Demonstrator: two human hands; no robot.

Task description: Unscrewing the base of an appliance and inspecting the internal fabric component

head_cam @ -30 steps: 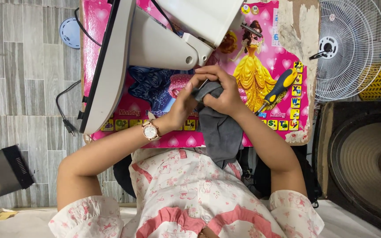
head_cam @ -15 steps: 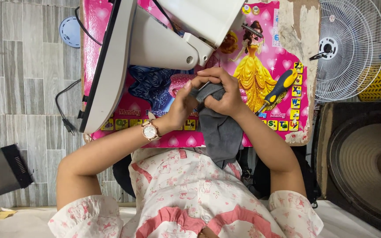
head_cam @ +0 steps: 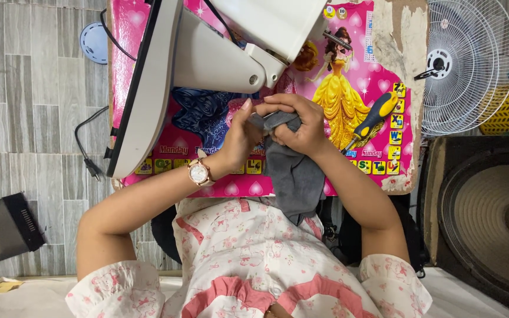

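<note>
A grey cloth (head_cam: 293,171) hangs from both of my hands down toward my lap. My right hand (head_cam: 298,123) bunches its upper end between curled fingers. My left hand (head_cam: 240,135), with a wristwatch on the wrist, pinches the same end from the left. Both hands sit just below the stand of a white monitor (head_cam: 148,82) that lies tilted on a small pink table (head_cam: 219,185) with a cartoon print. A screwdriver (head_cam: 369,118) with a yellow and blue handle lies on the table right of my right hand.
A white fan (head_cam: 472,59) stands at the upper right, a large black speaker (head_cam: 490,218) below it. A black box (head_cam: 1,227) lies on the tiled floor at left. A black cable with a plug (head_cam: 86,159) trails beside the table.
My hands have kept hold of the grey cloth and shifted only slightly on its top end. The monitor and screwdriver have stayed where they were.
</note>
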